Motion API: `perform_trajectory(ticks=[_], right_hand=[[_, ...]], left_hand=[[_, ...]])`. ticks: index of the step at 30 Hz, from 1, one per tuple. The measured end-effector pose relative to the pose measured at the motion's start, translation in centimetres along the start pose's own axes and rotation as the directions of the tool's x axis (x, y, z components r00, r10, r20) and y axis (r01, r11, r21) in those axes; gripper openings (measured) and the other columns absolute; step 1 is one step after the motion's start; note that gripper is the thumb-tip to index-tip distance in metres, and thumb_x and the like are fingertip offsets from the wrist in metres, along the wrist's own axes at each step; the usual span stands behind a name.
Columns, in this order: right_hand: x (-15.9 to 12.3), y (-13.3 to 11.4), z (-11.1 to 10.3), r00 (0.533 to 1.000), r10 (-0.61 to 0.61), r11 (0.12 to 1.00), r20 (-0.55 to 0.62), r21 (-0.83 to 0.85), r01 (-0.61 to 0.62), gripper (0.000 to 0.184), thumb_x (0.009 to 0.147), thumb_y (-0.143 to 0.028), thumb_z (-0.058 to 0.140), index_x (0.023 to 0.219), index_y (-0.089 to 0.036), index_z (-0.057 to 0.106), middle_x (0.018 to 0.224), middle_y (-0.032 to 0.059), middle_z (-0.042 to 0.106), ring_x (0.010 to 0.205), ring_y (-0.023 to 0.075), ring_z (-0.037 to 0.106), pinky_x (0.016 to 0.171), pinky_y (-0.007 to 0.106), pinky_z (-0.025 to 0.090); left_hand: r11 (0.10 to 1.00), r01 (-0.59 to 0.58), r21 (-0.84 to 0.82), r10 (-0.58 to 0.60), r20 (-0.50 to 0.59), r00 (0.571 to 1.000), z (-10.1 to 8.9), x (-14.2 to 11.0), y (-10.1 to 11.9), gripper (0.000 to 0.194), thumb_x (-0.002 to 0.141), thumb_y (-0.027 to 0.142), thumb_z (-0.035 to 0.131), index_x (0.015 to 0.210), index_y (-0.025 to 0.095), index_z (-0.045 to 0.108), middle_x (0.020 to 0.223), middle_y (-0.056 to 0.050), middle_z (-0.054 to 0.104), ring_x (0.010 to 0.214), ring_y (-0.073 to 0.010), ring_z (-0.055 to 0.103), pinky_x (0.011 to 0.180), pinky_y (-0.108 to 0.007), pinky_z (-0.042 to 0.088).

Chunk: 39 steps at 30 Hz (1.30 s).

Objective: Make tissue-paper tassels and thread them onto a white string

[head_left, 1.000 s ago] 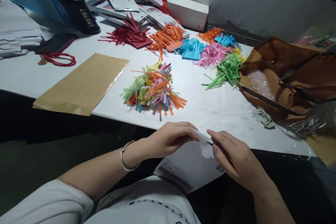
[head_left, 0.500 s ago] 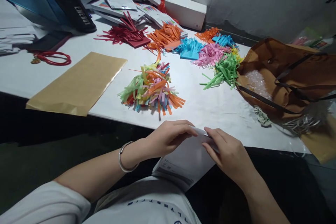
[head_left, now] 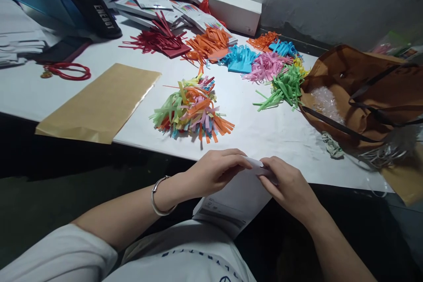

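A white plastic packet (head_left: 231,205) with a printed label hangs over the near table edge onto my lap. My left hand (head_left: 213,172), with a silver bangle at the wrist, pinches its top edge from the left. From the right, my right hand (head_left: 287,187) pinches the same top edge, its fingers closed on it. Just beyond my hands lies a mixed heap of coloured fringed paper strips (head_left: 191,110) on the white table (head_left: 261,134).
A tan paper envelope (head_left: 99,103) lies at the left. Separate piles of red (head_left: 158,39), orange (head_left: 208,44), blue (head_left: 239,59), pink (head_left: 264,68) and green (head_left: 284,88) strips sit further back. A brown bag (head_left: 363,92) stands at the right, a white box (head_left: 236,11) by the wall.
My right hand has slid left and up along the packet's top, covering the cut-out hanger hole that showed a second ago. My left hand has stayed put.
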State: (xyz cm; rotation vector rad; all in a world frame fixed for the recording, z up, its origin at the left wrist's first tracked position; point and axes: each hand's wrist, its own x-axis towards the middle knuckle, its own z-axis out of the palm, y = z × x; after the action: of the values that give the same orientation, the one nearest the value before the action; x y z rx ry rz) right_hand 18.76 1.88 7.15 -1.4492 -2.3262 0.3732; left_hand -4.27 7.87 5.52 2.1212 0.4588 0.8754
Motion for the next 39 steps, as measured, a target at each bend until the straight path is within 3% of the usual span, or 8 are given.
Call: perform_trajectory(ticks=[6, 11, 14, 17, 26, 32, 39], right_hand=[[0.1, -0.1, -0.3, 0.987, -0.022, 0.996, -0.158, 0.078, 0.035, 0.019, 0.096, -0.012, 0.051, 0.111, -0.020, 0.058, 0.098, 0.0044, 0.068, 0.088, 0.0157, 0.066, 0.080, 0.026, 0.052], [0.0, -0.6, -0.4, 0.995, -0.061, 0.996, -0.084, 0.055, 0.066, 0.028, 0.096, -0.016, 0.054, 0.124, -0.018, 0.055, 0.108, 0.0084, 0.066, 0.097, 0.0191, 0.065, 0.085, 0.030, 0.054], [0.0, -0.7, 0.3, 0.992, -0.109, 0.990, -0.064, -0.098, 0.103, 0.042, 0.093, -0.017, 0.056, 0.134, -0.013, 0.049, 0.107, 0.0119, 0.064, 0.094, 0.0246, 0.064, 0.080, 0.038, 0.056], [0.0, -0.5, 0.9, 0.987, -0.144, 0.971, -0.068, -0.201, 0.128, 0.041, 0.092, -0.013, 0.055, 0.132, -0.012, 0.048, 0.102, 0.0123, 0.064, 0.089, 0.0260, 0.065, 0.076, 0.040, 0.057], [0.3, 0.4, 0.1, 0.997, -0.077, 0.997, -0.016, -0.017, 0.077, 0.029, 0.093, -0.012, 0.053, 0.121, -0.019, 0.051, 0.105, 0.0087, 0.064, 0.094, 0.0222, 0.066, 0.080, 0.034, 0.055], [0.1, 0.3, 0.3, 0.992, -0.114, 0.992, -0.061, -0.063, 0.111, 0.030, 0.092, -0.009, 0.051, 0.120, -0.016, 0.051, 0.104, 0.0106, 0.064, 0.096, 0.0237, 0.065, 0.080, 0.035, 0.054], [0.3, 0.0, -0.2, 0.999, -0.048, 0.999, -0.001, 0.016, 0.048, 0.024, 0.092, -0.009, 0.052, 0.114, -0.020, 0.052, 0.100, 0.0061, 0.064, 0.089, 0.0193, 0.065, 0.075, 0.029, 0.051]], left_hand=[[1.000, 0.023, -0.014, -0.023, -0.001, 1.000, -0.2, 0.1, -0.2, 0.019, 0.098, 0.014, 0.048, 0.108, 0.016, 0.065, 0.102, -0.011, 0.070, 0.091, -0.0171, 0.067, 0.077, -0.025, 0.053], [0.999, 0.046, -0.020, -0.046, -0.029, 0.999, -0.4, -0.1, -0.3, 0.019, 0.097, 0.013, 0.048, 0.105, 0.016, 0.066, 0.100, -0.011, 0.070, 0.091, -0.0164, 0.067, 0.078, -0.024, 0.053], [0.999, 0.037, -0.014, -0.037, -0.030, 0.999, -0.3, -0.1, -0.2, 0.020, 0.096, 0.011, 0.049, 0.105, 0.016, 0.066, 0.101, -0.011, 0.070, 0.091, -0.0161, 0.067, 0.079, -0.024, 0.053], [1.000, 0.018, -0.012, -0.018, -0.029, 0.999, -0.2, -0.1, -0.1, 0.021, 0.097, 0.011, 0.048, 0.106, 0.016, 0.065, 0.101, -0.011, 0.070, 0.090, -0.0163, 0.067, 0.077, -0.024, 0.052], [0.999, 0.042, -0.007, -0.042, -0.004, 0.999, 0.1, 0.2, 0.0, 0.022, 0.096, 0.010, 0.048, 0.106, 0.016, 0.066, 0.099, -0.009, 0.070, 0.087, -0.0153, 0.066, 0.075, -0.023, 0.051], [0.999, 0.030, -0.021, -0.030, -0.023, 0.999, 0.3, 0.3, 0.0, 0.022, 0.097, 0.011, 0.048, 0.105, 0.017, 0.067, 0.099, -0.009, 0.070, 0.088, -0.0151, 0.066, 0.077, -0.024, 0.052], [0.999, 0.033, -0.023, -0.033, -0.012, 0.999, 0.3, 0.1, 0.0, 0.022, 0.096, 0.011, 0.049, 0.106, 0.017, 0.067, 0.100, -0.009, 0.071, 0.088, -0.0150, 0.067, 0.077, -0.024, 0.052]])
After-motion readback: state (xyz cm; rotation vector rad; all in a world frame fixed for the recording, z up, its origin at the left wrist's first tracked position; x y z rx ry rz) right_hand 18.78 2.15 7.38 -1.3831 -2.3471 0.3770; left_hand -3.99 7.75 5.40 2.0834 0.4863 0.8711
